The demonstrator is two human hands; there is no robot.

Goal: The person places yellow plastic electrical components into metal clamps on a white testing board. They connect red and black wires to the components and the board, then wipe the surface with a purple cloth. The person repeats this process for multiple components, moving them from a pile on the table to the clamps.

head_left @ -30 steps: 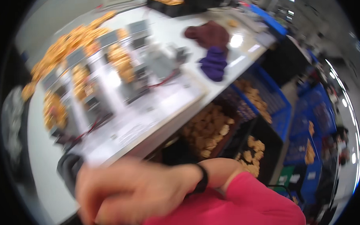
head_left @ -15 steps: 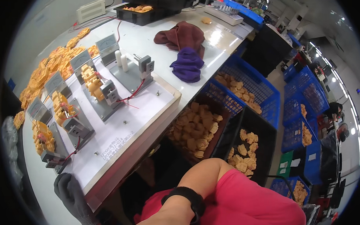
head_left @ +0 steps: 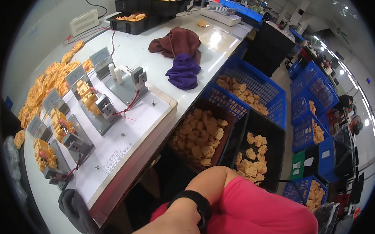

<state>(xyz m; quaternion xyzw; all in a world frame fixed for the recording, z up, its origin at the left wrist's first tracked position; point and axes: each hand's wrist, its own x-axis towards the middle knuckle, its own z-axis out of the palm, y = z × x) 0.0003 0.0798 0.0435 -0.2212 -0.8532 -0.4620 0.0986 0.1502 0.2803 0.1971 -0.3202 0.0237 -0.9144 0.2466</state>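
My left hand (head_left: 77,215), in a dark grey glove, lies at the near edge of the white fixture board (head_left: 126,133), and nothing shows in it. My right forearm crosses the bottom of the view with a black wristband (head_left: 195,202). Only the base of my right hand (head_left: 160,230) shows before the frame cuts it off. On the board stand several grey clamp fixtures (head_left: 100,105) with small meters. Orange plastic parts (head_left: 86,92) sit in some of them.
A heap of loose orange parts (head_left: 50,78) lies at the table's far left. A maroon cloth (head_left: 176,40) and a purple cloth (head_left: 182,71) lie mid-table. Black trays (head_left: 143,19) stand at the back. Bins (head_left: 200,135) and blue crates (head_left: 252,90) of orange parts stand beside the table.
My bare right hand, large and blurred in front a second ago, has dropped to the bottom edge. The view has swung and steadied over the board. The gloved left hand stays at the board's near edge.
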